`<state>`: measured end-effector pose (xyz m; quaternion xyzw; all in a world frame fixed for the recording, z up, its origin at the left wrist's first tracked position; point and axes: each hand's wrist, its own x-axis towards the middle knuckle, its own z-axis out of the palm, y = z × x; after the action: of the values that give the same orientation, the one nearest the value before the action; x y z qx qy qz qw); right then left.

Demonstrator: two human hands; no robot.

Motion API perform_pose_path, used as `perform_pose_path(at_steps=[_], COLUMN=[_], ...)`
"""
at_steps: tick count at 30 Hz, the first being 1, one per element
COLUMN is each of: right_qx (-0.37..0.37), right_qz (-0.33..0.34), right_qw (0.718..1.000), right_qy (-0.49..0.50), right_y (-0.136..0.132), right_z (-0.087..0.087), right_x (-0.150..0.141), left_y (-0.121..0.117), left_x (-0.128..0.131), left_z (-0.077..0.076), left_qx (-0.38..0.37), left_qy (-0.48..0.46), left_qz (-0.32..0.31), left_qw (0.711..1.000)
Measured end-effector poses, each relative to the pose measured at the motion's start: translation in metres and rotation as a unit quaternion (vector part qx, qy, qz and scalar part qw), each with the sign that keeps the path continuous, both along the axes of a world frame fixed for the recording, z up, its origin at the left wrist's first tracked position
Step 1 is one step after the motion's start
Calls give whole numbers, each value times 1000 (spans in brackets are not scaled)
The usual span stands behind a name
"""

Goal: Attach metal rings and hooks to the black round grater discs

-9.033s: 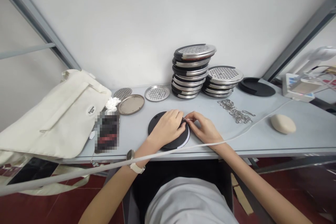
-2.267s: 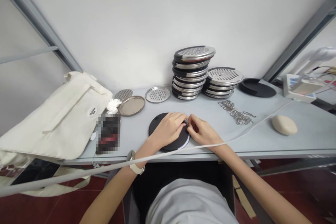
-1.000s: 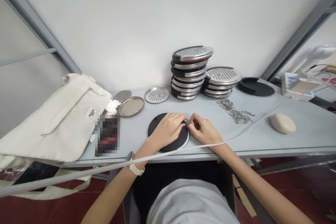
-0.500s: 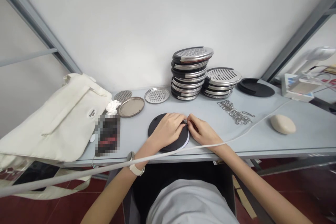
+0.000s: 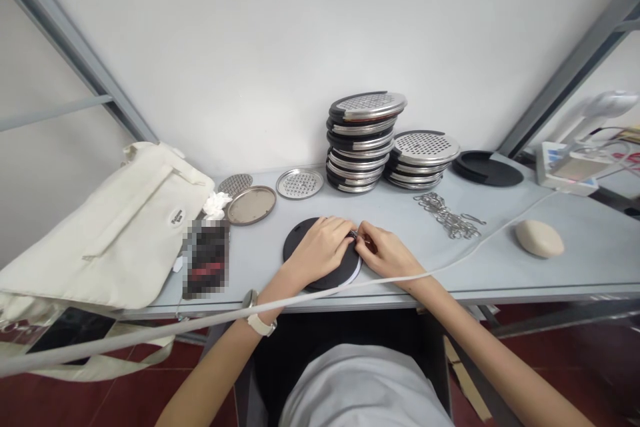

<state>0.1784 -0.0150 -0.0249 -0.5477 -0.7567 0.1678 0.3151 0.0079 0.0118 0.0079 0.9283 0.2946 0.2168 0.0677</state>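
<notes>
A round black disc (image 5: 303, 247) with a white rim edge lies flat on the grey table (image 5: 500, 260) in front of me. My left hand (image 5: 320, 248) rests on top of it, fingers curled over its right edge. My right hand (image 5: 387, 255) sits just right of the disc, fingertips pinched on a small metal ring (image 5: 356, 235) at the disc's edge. The two hands' fingertips meet there. The ring is mostly hidden by the fingers.
Two stacks of black-and-steel graters (image 5: 363, 140) (image 5: 420, 159) stand at the back, a black lid (image 5: 487, 168) to their right. Loose metal rings (image 5: 447, 215), a beige oval object (image 5: 539, 237), steel discs (image 5: 300, 183) (image 5: 251, 204), a cream bag (image 5: 115, 227) and a white cable (image 5: 200, 319) surround me.
My hands have stayed on the disc's right edge, with only small finger movements around the ring. The view has shifted slightly.
</notes>
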Motion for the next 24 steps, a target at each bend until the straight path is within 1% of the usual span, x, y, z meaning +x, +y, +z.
perform_pose_path(at_steps=[10, 18, 24], right_qx=[21, 23, 23], right_qz=[20, 17, 15], right_qw=[999, 999, 999], right_qy=[-14, -27, -35], right_y=[0, 2, 1], right_z=[0, -3, -2], right_x=[1, 1, 1], left_y=[-1, 0, 0], left_x=[0, 0, -1], left_z=[0, -3, -3], left_qx=[5, 25, 27], left_qy=[-4, 6, 15], left_qz=[14, 48, 44], left_qw=[1000, 999, 999])
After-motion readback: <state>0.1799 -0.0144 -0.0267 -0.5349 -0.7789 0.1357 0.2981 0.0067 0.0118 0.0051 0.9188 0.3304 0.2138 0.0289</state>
